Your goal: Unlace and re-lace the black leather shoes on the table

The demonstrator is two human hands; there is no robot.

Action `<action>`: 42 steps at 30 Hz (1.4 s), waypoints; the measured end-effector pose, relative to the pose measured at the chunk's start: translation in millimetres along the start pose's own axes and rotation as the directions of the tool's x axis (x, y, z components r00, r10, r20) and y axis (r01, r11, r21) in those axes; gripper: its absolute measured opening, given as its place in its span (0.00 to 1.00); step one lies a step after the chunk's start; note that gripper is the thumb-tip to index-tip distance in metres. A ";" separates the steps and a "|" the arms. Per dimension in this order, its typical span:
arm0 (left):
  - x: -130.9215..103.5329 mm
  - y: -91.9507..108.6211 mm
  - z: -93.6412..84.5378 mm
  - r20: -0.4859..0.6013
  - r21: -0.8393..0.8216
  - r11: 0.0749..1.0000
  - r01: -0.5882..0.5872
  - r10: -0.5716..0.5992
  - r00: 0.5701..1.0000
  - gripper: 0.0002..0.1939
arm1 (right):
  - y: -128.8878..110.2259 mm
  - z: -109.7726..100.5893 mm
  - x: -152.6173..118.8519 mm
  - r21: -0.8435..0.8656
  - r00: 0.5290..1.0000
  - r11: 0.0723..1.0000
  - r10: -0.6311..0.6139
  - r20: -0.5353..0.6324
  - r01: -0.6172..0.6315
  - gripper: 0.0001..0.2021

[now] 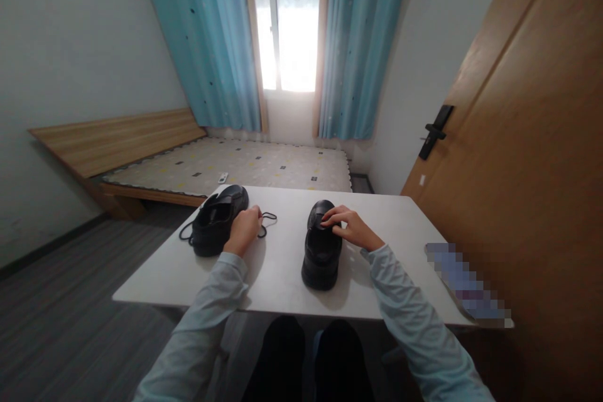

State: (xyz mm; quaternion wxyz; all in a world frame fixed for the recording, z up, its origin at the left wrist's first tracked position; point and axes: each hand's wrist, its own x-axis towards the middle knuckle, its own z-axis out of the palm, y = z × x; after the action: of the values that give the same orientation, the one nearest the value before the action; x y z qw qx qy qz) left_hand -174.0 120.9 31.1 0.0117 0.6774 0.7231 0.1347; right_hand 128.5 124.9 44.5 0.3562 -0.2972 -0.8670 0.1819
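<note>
Two black shoes rest on a white table. The left shoe (214, 226) has a dark lace trailing off its left side. Beside its right side, my left hand (245, 228) has its fingers closed on a black lace, whose loops stick out to the right. The right shoe (321, 257) stands with its toe pointing away and its opening towards me. My right hand (351, 226) touches the tongue area of this shoe from the right, fingers partly bent and apart, with nothing visible held in them.
The white table (282, 289) spans the front. A pixelated flat item (466, 282) lies at its right edge, near a wooden door (532, 138). Behind are a bed (264, 163) with a small white remote (223, 178), blue curtains and a window.
</note>
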 end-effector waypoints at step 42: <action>39.7 77.6 -40.5 -0.467 -0.864 0.042 -0.501 -0.437 0.768 0.09 | -7.9 -5.9 46.3 0.557 0.943 0.821 0.270 -0.194 -0.120 0.13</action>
State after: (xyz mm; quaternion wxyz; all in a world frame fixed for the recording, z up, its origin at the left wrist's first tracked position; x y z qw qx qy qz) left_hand -109.6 156.3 93.0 0.2272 0.3961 0.3545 0.8160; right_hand 103.3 149.4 76.2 0.5166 -0.2946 -0.6902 0.4122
